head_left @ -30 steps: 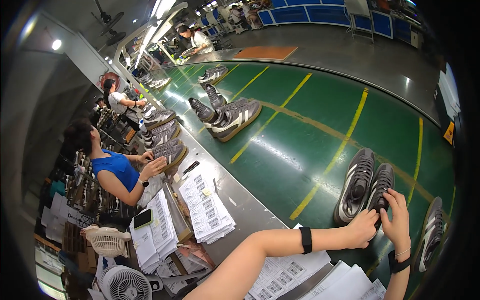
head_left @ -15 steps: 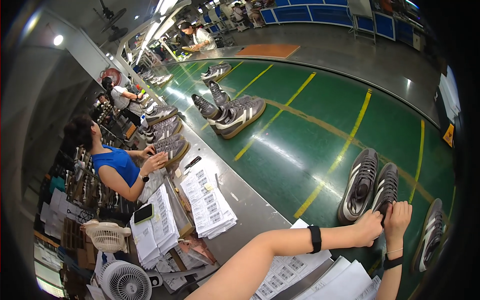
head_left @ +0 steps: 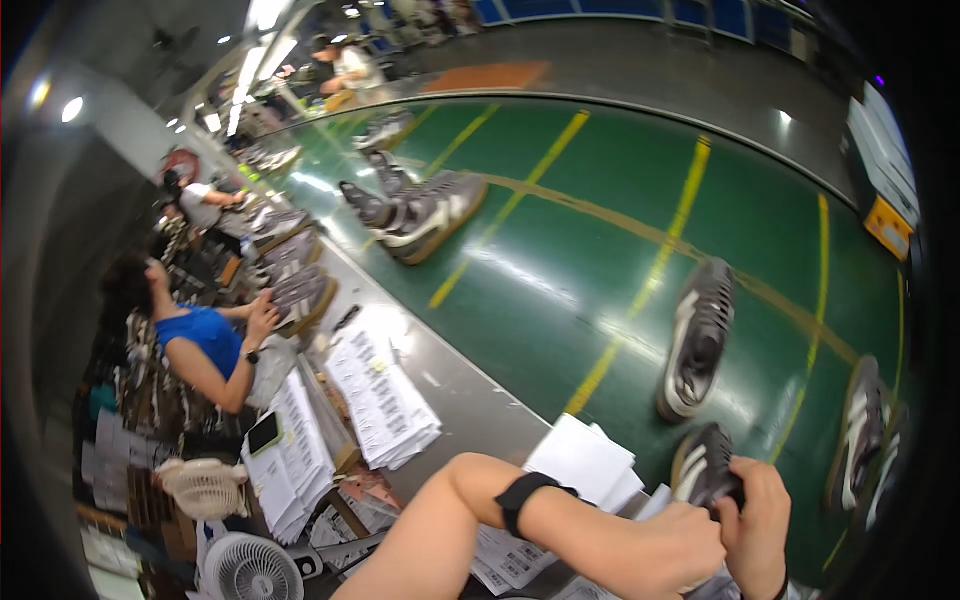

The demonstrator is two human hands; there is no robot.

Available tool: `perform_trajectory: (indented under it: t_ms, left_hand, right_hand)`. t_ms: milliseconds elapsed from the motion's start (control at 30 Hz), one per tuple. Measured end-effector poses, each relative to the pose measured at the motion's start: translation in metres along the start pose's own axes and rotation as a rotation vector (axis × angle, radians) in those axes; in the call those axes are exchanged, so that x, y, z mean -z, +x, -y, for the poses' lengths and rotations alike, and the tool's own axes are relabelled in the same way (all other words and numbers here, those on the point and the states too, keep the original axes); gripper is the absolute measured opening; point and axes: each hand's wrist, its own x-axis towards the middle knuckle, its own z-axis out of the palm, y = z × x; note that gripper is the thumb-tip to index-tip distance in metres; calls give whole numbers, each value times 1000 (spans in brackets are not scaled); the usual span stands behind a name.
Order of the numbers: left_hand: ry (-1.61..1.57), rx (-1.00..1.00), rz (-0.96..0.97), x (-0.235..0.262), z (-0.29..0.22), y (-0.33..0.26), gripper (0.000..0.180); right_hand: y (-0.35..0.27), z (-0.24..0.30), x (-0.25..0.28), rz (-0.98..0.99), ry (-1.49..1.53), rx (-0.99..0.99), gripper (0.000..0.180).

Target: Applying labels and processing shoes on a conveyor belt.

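Observation:
A dark grey sneaker with white side stripes and a brown sole is at the near edge of the green belt, its toe pointing away from me. My right hand grips its heel end from the right, fingers bent around the collar. Against the same end, my left hand is closed; the fingertips are hidden, and the shoe's opening is mostly covered by both hands. Just beyond lies a matching sneaker on the belt, untouched.
More sneakers stand on the green belt, some at the right and a cluster farther left. Paper label sheets lie on the metal ledge, white papers beside my left arm. A co-worker in blue handles shoes at left.
The sneaker has come off its place beside its mate and moved toward me in my hands. My head view has shifted and blurred a little. The co-worker's hands remain at the shoes.

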Motion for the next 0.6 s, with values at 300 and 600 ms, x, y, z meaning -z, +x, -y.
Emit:
perform_trajectory:
  t_ms: [300, 600]
  left_hand:
    - [68, -35, -154, 15, 11, 17, 38]
    - [-102, -44, -226, 18, 18, 26, 29]
  right_hand:
    - [42, -49, -4, -68, 211, 96, 11]
    - [66, -73, 5, 104, 613, -309, 11]
